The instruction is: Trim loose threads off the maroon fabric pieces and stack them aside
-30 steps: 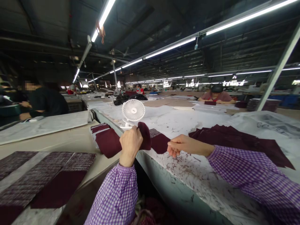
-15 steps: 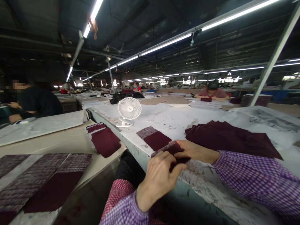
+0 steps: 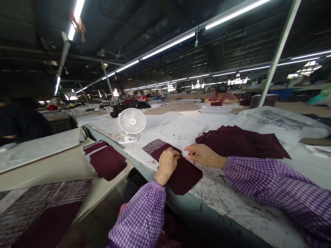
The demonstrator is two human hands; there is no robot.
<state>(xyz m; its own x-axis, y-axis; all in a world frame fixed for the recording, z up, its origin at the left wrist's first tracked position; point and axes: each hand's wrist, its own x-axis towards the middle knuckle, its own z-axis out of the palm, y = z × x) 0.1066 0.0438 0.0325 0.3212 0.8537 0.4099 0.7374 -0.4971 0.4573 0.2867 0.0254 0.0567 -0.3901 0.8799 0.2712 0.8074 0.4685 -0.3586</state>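
A maroon fabric panel (image 3: 186, 177) lies at the edge of the white-covered table, its near corner reaching over the rim. My left hand (image 3: 167, 164) is closed at the panel's upper left edge, its fingertips pinching the cloth there. Just right of it, my right hand (image 3: 204, 155) hovers by the panel's far edge with fingers bent and apart; no cloth shows between them. Behind my left hand rests another maroon piece (image 3: 155, 150) with a speckled knit band. A loose pile of maroon panels (image 3: 240, 143) spreads beyond my right hand.
A white clip fan (image 3: 131, 121) stands on the table (image 3: 170, 127). To the left, a lower beige surface (image 3: 64, 160) carries a stack of maroon pieces (image 3: 108, 162) and speckled panels (image 3: 33, 203). Clear plastic wrapping (image 3: 281, 120) lies at right. Co-workers sit farther back.
Both hands were together on a folded speckled-and-maroon piece; now a plain maroon face lies flat. My right hand has come away from the cloth. The view has turned right.
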